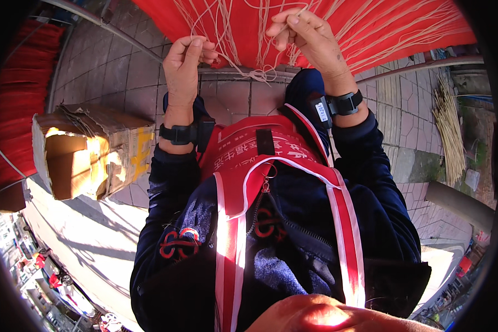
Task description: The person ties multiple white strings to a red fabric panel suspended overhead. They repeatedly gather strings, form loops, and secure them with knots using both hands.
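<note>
A person in a navy jacket and red apron [243, 146] works by hand above the near edge of a sheet of bright red cloth [169, 19], where thin cream-coloured strings [235, 58] lie across its surface. The strings should handle as light, limp and soft (and quick to tangle), best taken singly near their gathered ends. Their long axis runs away from the wearer, fanning toward the cloth's far right, with loose ends bunched at its near edge. The left hand [191, 61] curls at the cloth's near-left edge; the right hand [310, 41] bends over its middle. Whether either hand's fingers pinch a string, one cannot tell.
</note>
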`<state>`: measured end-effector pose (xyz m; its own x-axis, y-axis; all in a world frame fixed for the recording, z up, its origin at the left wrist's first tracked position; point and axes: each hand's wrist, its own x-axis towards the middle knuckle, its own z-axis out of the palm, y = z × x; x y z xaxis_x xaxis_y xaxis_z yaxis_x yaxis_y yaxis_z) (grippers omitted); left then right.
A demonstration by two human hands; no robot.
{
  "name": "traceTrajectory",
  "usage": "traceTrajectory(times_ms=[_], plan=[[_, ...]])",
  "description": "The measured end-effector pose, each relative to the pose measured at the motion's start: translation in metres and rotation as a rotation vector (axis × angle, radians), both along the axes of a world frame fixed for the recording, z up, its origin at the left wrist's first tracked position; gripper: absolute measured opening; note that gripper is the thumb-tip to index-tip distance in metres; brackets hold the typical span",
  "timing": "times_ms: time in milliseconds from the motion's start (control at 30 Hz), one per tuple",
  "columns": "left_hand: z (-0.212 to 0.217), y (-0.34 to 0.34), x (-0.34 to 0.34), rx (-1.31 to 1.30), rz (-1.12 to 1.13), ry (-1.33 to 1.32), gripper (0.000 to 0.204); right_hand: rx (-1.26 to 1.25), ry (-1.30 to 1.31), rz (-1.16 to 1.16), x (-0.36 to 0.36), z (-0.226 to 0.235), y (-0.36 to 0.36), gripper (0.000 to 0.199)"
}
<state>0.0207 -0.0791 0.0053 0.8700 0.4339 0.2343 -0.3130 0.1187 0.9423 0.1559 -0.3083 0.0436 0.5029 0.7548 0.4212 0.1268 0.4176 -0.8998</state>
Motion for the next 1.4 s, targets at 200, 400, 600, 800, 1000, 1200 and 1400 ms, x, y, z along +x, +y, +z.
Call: traceTrajectory(times_ms=[200,400,600,800,1000,1200,1400], plan=[[-0.007,-0.002,0.001,0.006,-0.008,0.028,0.018,0.270,0.161,0.004,0.006,0.008,-0.003,0.026],[-0.011,0.003,0.003,-0.014,0.021,0.066,0.017,0.019,-0.045,-0.110,0.010,0.003,-0.015,0.027],[-0.017,0.008,0.006,0.061,0.033,0.108,0.018,-0.139,-0.040,-0.401,0.022,-0.004,-0.054,0.028],[-0.030,-0.001,0.018,0.136,-0.061,0.258,0.018,-0.087,0.039,-0.680,0.007,-0.009,-0.092,0.023],[-0.026,-0.054,0.028,0.115,-0.536,0.230,0.014,-0.392,0.344,-0.495,-0.016,-0.072,-0.058,0.016],[-0.010,-0.077,0.027,0.178,-0.796,0.197,0.017,-0.307,0.479,-0.132,-0.041,-0.106,-0.009,0.036],[-0.014,-0.072,0.029,0.181,-0.718,0.166,0.014,-0.389,0.419,-0.213,-0.032,-0.131,-0.002,0.047]])
